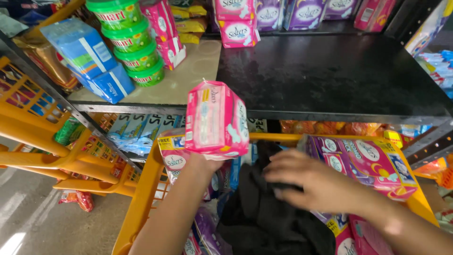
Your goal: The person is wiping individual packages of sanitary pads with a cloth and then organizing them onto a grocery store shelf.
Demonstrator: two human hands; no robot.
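A: head view, status?

B: L hand (207, 163) is raised over the yellow basket (141, 189), fingers clenched round the bottom of a pink pack (216, 118). Pack is upright, in the air, just in front of the shelf (330, 75) edge, not touching it.

A: R hand?

B: R hand (314, 184) is down in the basket, palm down, fingers spread flat on a black cloth (264, 222). Fingertips blurred, so can't tell if it's gripping the cloth or just pressing on it. No pack in it afaict.

A: what else is in the basket?

B: more pink packs (377, 165) just beside the R hand, purple packs (207, 231) lower down near the L forearm.

A: shelf state?

B: dark right half is bare at the front. At the back, a row of pink and purple packs (264, 16). Left part has green tubs (130, 38) stacked up and blue packs (92, 59) leaning beside them.

A: so which step?

B: my read: mid-stocking. One pack lifted out of the basket, not yet placed. Looks like carry phase, w/ the R hand already at the next one.

A: next move needs?

B: prob. push the pack fwd and up over the shelf lip, set it down by the matching pink ones at the back, then let go. Keep it clear of the tubs on the left.
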